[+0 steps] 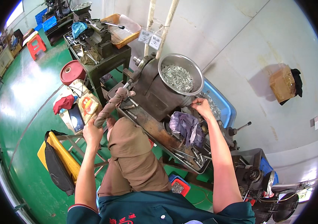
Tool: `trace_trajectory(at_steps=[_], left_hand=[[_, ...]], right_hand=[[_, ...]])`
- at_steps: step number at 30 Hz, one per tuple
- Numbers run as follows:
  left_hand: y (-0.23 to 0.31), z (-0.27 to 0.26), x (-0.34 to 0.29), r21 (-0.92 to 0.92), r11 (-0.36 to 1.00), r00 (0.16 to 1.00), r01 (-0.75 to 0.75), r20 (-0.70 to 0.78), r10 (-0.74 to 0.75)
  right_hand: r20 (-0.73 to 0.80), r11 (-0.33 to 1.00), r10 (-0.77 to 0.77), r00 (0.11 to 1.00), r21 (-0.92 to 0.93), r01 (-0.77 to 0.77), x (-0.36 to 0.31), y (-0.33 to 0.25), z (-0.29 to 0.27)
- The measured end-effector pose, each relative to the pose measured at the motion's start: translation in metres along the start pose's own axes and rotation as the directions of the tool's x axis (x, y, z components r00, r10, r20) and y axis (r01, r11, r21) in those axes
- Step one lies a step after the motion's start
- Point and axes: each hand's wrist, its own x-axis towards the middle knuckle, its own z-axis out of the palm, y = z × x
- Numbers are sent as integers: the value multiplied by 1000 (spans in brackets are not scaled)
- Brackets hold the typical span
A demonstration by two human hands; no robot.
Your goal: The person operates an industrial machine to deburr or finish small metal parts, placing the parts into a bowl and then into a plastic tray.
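The work looked to be in mid-run, with plenty left in sight and no sure sign of how much was finished. The left hand [92, 133] was wrapped around the lower end of a cloth-bound lever [107, 112], its fingers closed on the grip. The right hand [202, 108] was at the side of the dark machine [149, 98], just below the rim of the metal bowl [197, 81]; its thumb and fingers were bent close together, but whether they pinched a piece could not be told. Slim silvery pieces [177, 78] lay heaped in that bowl on top of the machine, so that supply was far from used up. More small metal parts [214, 108] filled part of the blue tray [230, 112] behind the machine, and a red bin [187, 186] beneath the bench [157, 135] held some too. Which of these batches was done and which was waiting, the view did not show. A crumpled purple cloth [187, 127] lay near the right forearm, and loose rods [197, 158] rested at the near end of the bench.
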Motion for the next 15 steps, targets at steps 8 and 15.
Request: trace_trajectory(at_steps=[8, 15], left_hand=[[-9, 4, 6, 8, 999, 999, 39, 4, -39], [-12, 4, 6, 12, 999, 1000, 29, -3, -29]], right_hand=[[-4, 999, -8, 1000, 36, 8, -1, -4, 1], [9, 1000, 0, 1000, 19, 0, -3, -9, 1]])
